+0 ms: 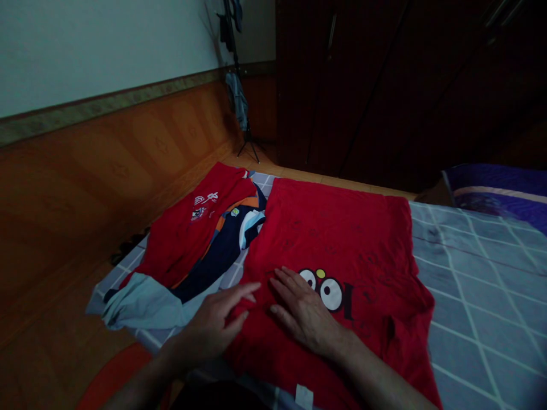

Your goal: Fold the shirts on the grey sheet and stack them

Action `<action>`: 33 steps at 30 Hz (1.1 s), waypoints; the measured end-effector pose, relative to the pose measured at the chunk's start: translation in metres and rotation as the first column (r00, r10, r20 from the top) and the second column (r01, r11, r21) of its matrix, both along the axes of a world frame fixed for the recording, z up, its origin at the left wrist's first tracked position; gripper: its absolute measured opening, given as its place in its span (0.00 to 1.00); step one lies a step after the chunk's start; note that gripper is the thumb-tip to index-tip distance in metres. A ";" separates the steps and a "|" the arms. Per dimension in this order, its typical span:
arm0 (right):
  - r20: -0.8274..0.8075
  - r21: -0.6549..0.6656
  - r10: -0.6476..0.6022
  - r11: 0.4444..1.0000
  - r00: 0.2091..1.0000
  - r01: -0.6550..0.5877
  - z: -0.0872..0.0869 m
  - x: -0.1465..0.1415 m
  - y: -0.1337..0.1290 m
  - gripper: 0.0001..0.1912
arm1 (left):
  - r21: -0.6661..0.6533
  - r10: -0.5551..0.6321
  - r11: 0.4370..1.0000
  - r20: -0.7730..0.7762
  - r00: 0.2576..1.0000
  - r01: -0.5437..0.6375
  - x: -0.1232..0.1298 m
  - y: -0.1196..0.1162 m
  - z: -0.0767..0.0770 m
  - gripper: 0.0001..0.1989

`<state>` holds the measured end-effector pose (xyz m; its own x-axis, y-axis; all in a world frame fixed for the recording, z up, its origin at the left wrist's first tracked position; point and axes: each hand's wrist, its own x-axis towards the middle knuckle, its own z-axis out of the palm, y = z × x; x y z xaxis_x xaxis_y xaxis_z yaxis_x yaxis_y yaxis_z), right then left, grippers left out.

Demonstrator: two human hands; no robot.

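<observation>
Clearly, the red shirt (342, 228) lies spread on the bed (491, 273), its long axis running roughly from six o'clock to twelve as the person faces it. The right hand (305, 310) is nearer its middle, palm down beside the eye print (331, 293), thumb apart from the other fingers. The left hand (213, 324) is at the nine-o'clock edge, thumb and index parted; I can't tell whether they touch cloth. From both, most of the shirt stretches between twelve and three, with other clothes (179, 228) toward ten.
</observation>
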<state>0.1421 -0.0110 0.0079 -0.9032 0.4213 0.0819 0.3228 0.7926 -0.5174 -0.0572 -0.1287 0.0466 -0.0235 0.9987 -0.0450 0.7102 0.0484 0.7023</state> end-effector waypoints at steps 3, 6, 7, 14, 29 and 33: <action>-0.036 0.044 -0.056 0.997 0.998 0.057 -0.004 0.001 0.006 0.23 | -0.126 -0.262 0.959 -0.058 0.963 0.253 0.016 -0.002 -0.008 0.28; -0.061 0.058 -0.058 0.996 0.996 0.061 -0.007 0.002 0.007 0.22 | -0.179 -0.287 0.950 -0.163 0.944 0.258 0.011 -0.007 -0.008 0.30; -0.066 0.057 -0.060 0.996 0.996 0.064 -0.007 0.001 0.007 0.22 | -0.176 -0.284 0.952 -0.203 0.937 0.251 0.006 -0.010 -0.007 0.30; -0.026 0.058 -0.120 0.991 0.992 0.122 -0.001 -0.005 0.002 0.19 | -0.094 -0.197 0.980 -0.331 0.923 0.176 -0.029 -0.036 -0.019 0.25; 0.052 0.274 -0.223 0.941 0.973 0.201 -0.013 -0.069 0.024 0.26 | -0.183 -0.198 0.972 -0.280 0.939 0.150 -0.053 -0.045 -0.019 0.12; 0.059 0.269 -0.184 0.949 0.981 0.162 -0.009 -0.064 0.025 0.34 | -0.036 -0.221 0.975 -0.264 0.939 0.219 -0.056 -0.005 0.012 0.13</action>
<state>0.0785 0.0136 -0.0014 -0.8266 0.5453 0.1391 0.4994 0.8247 -0.2655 -0.1133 -0.1335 0.0583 0.1849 0.9800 -0.0733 0.8639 -0.1266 0.4874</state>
